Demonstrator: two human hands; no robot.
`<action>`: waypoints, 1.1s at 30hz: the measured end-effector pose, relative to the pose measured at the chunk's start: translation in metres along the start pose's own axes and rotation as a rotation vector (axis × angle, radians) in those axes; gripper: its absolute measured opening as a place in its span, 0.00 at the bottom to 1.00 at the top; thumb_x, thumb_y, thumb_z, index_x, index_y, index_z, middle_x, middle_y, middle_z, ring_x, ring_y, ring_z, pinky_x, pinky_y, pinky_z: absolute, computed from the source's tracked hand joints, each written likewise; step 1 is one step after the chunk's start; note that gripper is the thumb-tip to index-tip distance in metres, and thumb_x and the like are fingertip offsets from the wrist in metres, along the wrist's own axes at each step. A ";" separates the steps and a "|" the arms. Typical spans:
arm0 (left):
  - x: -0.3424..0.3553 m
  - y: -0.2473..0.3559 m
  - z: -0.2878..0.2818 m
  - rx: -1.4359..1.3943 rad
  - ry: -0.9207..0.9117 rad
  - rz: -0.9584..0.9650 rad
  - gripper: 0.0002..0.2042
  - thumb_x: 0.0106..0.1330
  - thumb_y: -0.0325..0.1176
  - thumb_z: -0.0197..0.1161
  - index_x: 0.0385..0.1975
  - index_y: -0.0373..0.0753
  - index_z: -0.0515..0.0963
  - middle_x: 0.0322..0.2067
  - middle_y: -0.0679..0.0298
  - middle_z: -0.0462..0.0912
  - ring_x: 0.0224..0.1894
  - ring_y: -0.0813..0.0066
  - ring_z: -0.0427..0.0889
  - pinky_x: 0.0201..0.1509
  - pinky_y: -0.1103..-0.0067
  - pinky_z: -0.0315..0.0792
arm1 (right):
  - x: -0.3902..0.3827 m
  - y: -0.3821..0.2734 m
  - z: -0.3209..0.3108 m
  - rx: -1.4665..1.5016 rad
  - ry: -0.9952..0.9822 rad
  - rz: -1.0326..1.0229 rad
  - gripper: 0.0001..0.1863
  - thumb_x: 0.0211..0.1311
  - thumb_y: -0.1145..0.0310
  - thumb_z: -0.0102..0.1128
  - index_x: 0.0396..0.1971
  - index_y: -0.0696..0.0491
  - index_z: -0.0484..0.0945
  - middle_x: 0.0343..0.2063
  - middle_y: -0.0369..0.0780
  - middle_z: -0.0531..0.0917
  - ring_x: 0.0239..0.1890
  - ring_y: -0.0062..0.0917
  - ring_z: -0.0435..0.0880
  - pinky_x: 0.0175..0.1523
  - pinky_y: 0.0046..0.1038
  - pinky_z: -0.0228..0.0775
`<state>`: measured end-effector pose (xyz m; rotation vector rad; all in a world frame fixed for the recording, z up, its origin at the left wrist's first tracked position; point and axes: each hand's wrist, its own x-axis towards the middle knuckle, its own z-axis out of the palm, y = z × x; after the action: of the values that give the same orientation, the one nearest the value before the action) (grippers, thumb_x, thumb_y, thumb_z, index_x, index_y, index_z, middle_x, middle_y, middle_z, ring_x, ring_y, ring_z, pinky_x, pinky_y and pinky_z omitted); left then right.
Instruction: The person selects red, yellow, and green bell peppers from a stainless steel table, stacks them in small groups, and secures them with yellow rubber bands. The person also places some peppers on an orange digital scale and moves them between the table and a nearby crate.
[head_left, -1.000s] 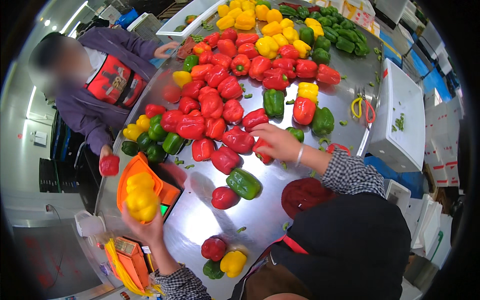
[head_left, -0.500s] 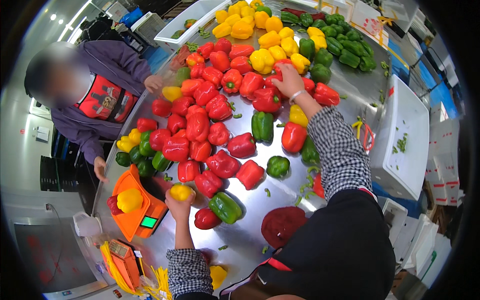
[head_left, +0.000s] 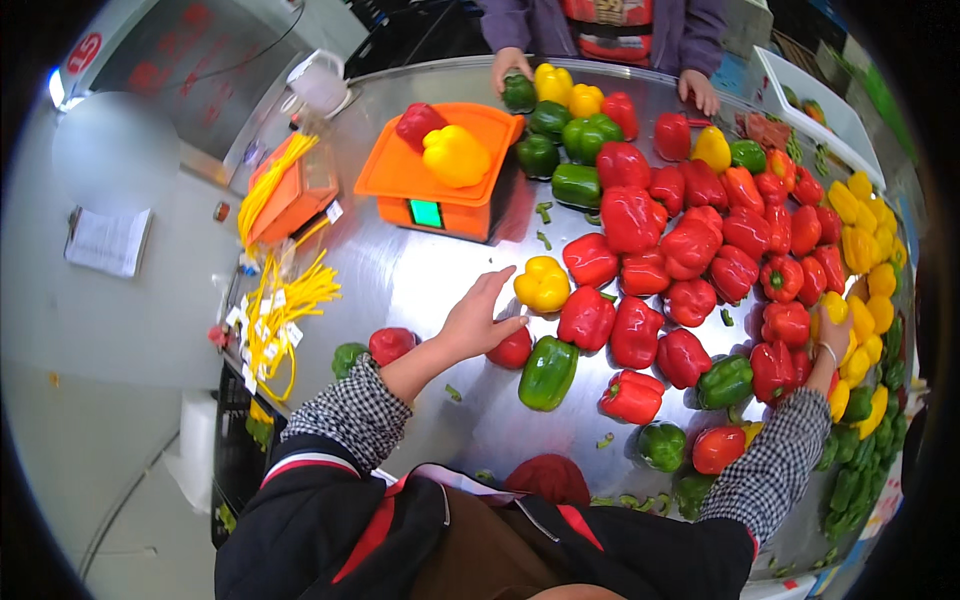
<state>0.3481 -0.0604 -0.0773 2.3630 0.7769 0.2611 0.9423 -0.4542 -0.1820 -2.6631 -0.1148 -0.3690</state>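
My left hand (head_left: 480, 318) is open, its fingers spread beside a yellow bell pepper (head_left: 542, 284) on the metal table. Under my thumb side sits a red bell pepper (head_left: 511, 347), and a long green bell pepper (head_left: 548, 373) lies just beyond it. My right hand (head_left: 832, 332) reaches to the far right of the pile, with its fingers curled at a yellow bell pepper (head_left: 833, 306); the fingertips are partly hidden. Red bell peppers (head_left: 786, 324) crowd around that wrist. An orange scale (head_left: 440, 205) holds a yellow bell pepper (head_left: 456, 156) and a red one (head_left: 420, 127).
Across the table a co-worker's hand (head_left: 511, 66) touches a green bell pepper (head_left: 519, 91); the other hand (head_left: 699, 92) rests at the edge. Yellow ties (head_left: 290, 310) lie left, near another orange device (head_left: 292, 190). A white bin (head_left: 820, 115) stands far right. Stem scraps dot the table.
The view has turned toward the scale. My left hand has let go of the yellow bell pepper and opened. My right hand has moved from a red bell pepper to a yellow one.
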 end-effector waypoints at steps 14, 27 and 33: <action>-0.049 0.055 -0.047 0.086 0.242 0.754 0.40 0.41 0.33 0.73 0.61 0.39 0.67 0.59 0.50 0.66 0.61 0.47 0.67 0.66 0.57 0.62 | -0.340 -0.299 -0.138 1.297 -1.333 -0.021 0.36 0.55 0.62 0.62 0.64 0.54 0.61 0.54 0.41 0.75 0.54 0.32 0.78 0.55 0.35 0.75; -0.073 -0.034 -0.092 -0.208 0.187 0.376 0.44 0.34 0.44 0.79 0.56 0.37 0.69 0.49 0.53 0.76 0.52 0.54 0.73 0.58 0.65 0.68 | -0.497 -0.335 -0.171 1.129 -1.599 0.096 0.29 0.71 0.58 0.51 0.66 0.54 0.59 0.53 0.43 0.77 0.52 0.28 0.80 0.55 0.30 0.74; -0.066 -0.089 -0.121 -0.304 0.140 0.037 0.43 0.35 0.44 0.80 0.56 0.40 0.69 0.45 0.52 0.77 0.50 0.53 0.75 0.55 0.67 0.71 | -0.525 -0.280 -0.198 1.001 -1.300 0.334 0.18 0.71 0.64 0.50 0.56 0.57 0.71 0.45 0.41 0.82 0.44 0.23 0.82 0.50 0.25 0.75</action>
<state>0.2092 0.0180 -0.0377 2.0891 0.7039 0.5270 0.3513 -0.3015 -0.0384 -1.4767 -0.1717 1.2146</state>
